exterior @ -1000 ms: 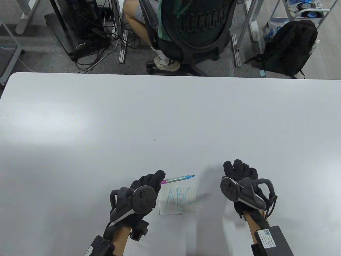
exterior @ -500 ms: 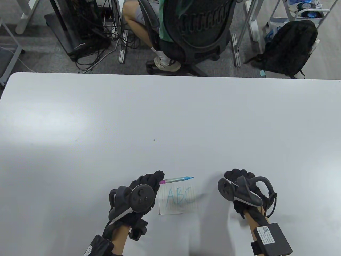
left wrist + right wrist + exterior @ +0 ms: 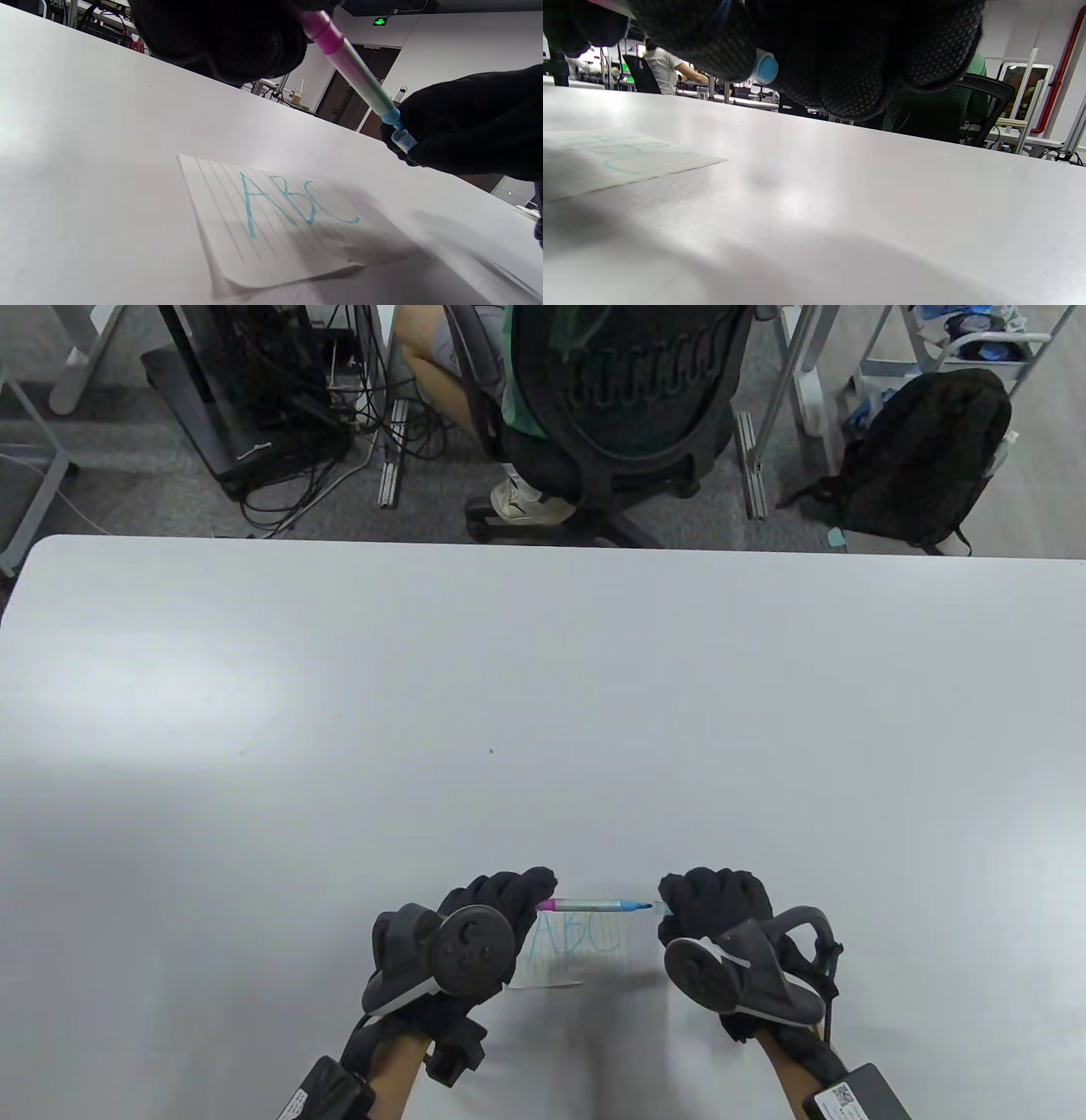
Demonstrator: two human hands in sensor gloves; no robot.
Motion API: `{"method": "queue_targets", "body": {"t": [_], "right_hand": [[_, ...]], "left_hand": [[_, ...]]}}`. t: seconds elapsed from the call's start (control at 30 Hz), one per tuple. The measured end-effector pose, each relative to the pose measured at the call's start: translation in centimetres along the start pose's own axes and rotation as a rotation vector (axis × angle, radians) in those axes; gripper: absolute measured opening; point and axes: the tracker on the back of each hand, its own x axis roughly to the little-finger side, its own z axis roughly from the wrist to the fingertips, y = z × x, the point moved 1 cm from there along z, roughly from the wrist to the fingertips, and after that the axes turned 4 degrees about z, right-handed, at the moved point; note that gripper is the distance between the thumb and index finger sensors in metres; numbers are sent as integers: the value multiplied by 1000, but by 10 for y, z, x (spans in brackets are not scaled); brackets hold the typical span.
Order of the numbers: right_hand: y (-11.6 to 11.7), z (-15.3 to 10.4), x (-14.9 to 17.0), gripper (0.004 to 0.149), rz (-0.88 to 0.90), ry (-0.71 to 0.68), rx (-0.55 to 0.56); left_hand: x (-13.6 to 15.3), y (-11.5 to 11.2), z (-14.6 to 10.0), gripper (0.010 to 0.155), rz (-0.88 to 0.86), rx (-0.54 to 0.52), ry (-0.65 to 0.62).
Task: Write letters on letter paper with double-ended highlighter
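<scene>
Table view, near edge, left to right: left hand [image 3: 488,912], fingers curled round the pink end of the highlighter [image 3: 594,905]; the pen held level above the table [image 3: 543,687], over the far edge of the paper [image 3: 564,954]. Paper flat on the table between the hands, lined, bearing "ABC" in blue; its near left corner lifts slightly in the left wrist view. Right hand [image 3: 717,903], fingers curled round a blue cap [image 3: 402,140] set at the pen's blue tip; the cap's round end [image 3: 765,69] peeps out between the gloved fingers in the right wrist view. Beyond the table: a seated person in an office chair [image 3: 645,398], a black backpack [image 3: 920,462] on the floor to the right.
</scene>
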Motion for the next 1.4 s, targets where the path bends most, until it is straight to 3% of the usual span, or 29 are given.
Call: {"method": "queue_targets", "body": {"t": [0.27, 0.37, 0.6, 0.77, 1.13, 1.27, 1.4], "right_hand": [[2, -4, -7, 51, 30, -45, 26], [2, -4, -12, 51, -33, -92, 30], [4, -8, -24, 48, 1, -176, 100], [4, -6, -25, 48, 2, -193, 114], [0, -5, -16, 50, -22, -125, 100], [4, -3, -8, 50, -50, -69, 80], [8, 1, 2, 49, -38, -7, 48]], "left_hand": [[-7, -7, 1, 49, 20, 27, -22], [-14, -12, 2, 52, 155, 118, -36], [-18, -6, -2, 50, 197, 15, -52], [-15, -7, -3, 50, 202, 0, -41], [-6, -12, 0, 51, 166, 35, 3], [4, -8, -2, 66, 172, 7, 59], [12, -4, -6, 68, 142, -11, 93]]}}
